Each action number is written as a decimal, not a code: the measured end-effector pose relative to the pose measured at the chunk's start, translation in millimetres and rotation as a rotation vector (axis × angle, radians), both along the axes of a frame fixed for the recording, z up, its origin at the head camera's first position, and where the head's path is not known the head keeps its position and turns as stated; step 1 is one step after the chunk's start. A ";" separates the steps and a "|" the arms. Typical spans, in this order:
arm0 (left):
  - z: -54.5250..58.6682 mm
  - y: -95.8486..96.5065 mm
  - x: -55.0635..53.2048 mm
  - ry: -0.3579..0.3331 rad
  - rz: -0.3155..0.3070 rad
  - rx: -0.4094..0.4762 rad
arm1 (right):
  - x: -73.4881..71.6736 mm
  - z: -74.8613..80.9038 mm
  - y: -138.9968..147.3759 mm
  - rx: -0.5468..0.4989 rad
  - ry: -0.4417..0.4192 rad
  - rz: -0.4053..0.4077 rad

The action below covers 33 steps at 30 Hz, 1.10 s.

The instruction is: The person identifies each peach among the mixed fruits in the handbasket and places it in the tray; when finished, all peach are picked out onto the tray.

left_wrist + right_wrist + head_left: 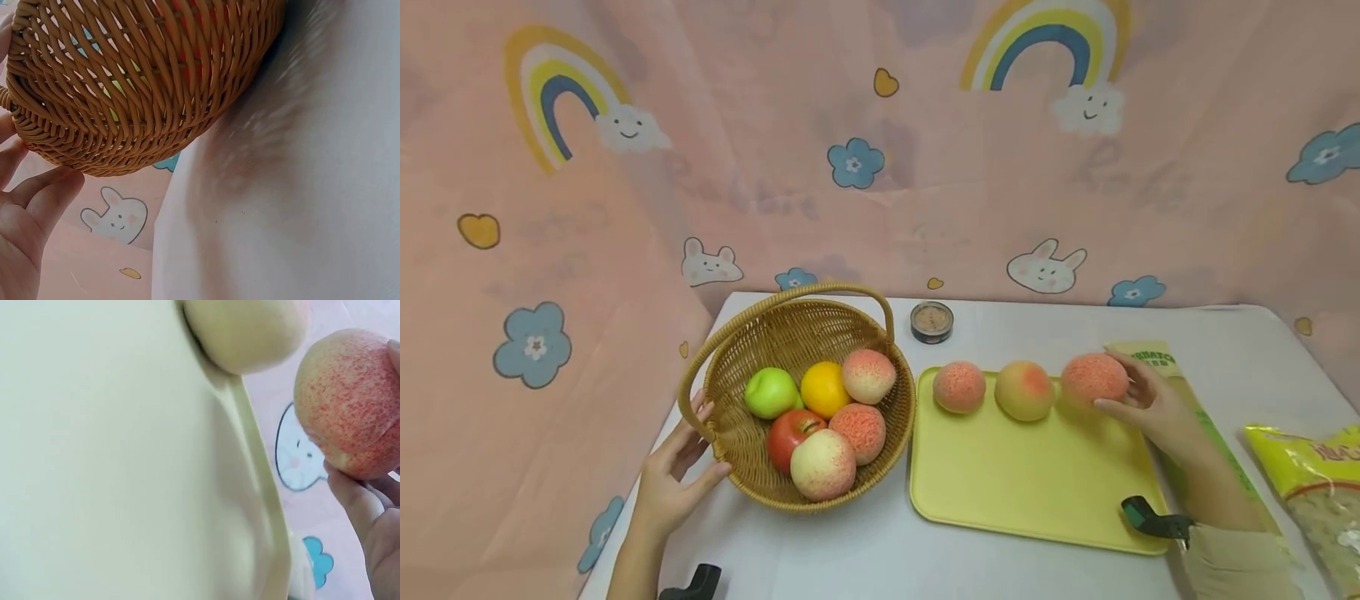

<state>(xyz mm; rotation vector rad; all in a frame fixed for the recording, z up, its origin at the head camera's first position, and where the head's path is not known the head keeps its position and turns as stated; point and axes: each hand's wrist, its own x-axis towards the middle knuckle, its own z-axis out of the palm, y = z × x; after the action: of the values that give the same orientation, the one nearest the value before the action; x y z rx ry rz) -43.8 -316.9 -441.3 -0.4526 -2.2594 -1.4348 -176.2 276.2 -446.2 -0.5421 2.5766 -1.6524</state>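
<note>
My left hand holds the left side of a wicker basket, thumb and fingers against the weave by the handle's foot. In the left wrist view the fingers touch the basket's outer wall. Inside lie a green apple, an orange, a red apple and several peaches. Over the back right of a yellow tray, my right hand grips a pink speckled peach between thumb and fingers. Two more peaches sit along the tray's back edge.
Behind the basket and tray stands a small round tin. A green packet lies partly under the right forearm. At the right edge is a yellow and clear food bag. A pink patterned cloth hangs behind the white table.
</note>
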 end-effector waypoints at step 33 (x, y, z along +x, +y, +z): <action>-0.3 0.7 -0.5 0.006 -0.004 0.001 | -2.0 -11.6 19.6 0.157 -0.229 -0.003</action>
<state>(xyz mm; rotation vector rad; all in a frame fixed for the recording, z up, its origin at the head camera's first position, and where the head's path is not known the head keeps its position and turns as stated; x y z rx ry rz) -44.3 -316.2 -441.6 -0.4601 -2.2541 -1.4351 -178.2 295.8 -457.8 -0.3191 2.5105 -1.4035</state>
